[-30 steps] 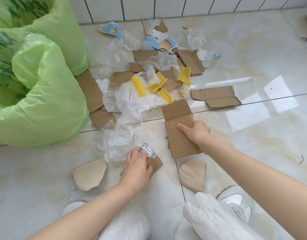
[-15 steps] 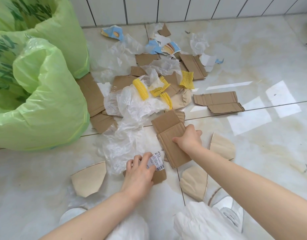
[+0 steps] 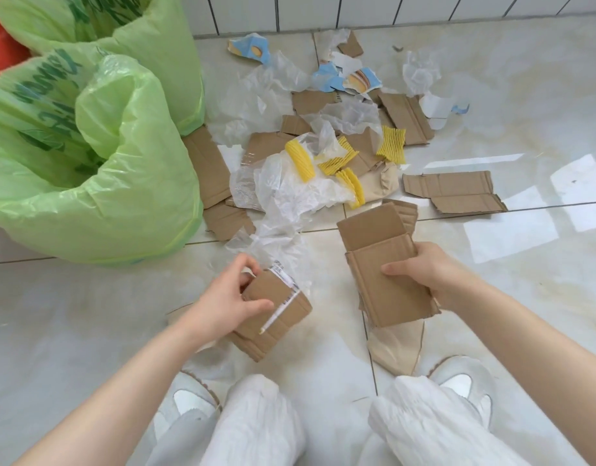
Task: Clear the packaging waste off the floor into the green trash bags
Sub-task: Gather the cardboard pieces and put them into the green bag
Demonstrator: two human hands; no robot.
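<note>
Gathering scraps: left hand point(image 3: 222, 302) grips a labelled cardboard piece point(image 3: 273, 312) at lower centre; right hand point(image 3: 424, 274) holds a folded cardboard flap point(image 3: 380, 264); next, probably carry both to the 2 green trash bags point(image 3: 121, 183) at upper left; bare floor point(image 3: 88, 314) lies between; remaining litter point(image 3: 323, 153) sits upper centre.

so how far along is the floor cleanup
Early. Nothing on the floor looks cleared yet. In hand: left hand grips a labelled cardboard piece, right hand a folded cardboard stack. Left: clear plastic, yellow foam netting and cardboard scraps beside the green bags.
</note>
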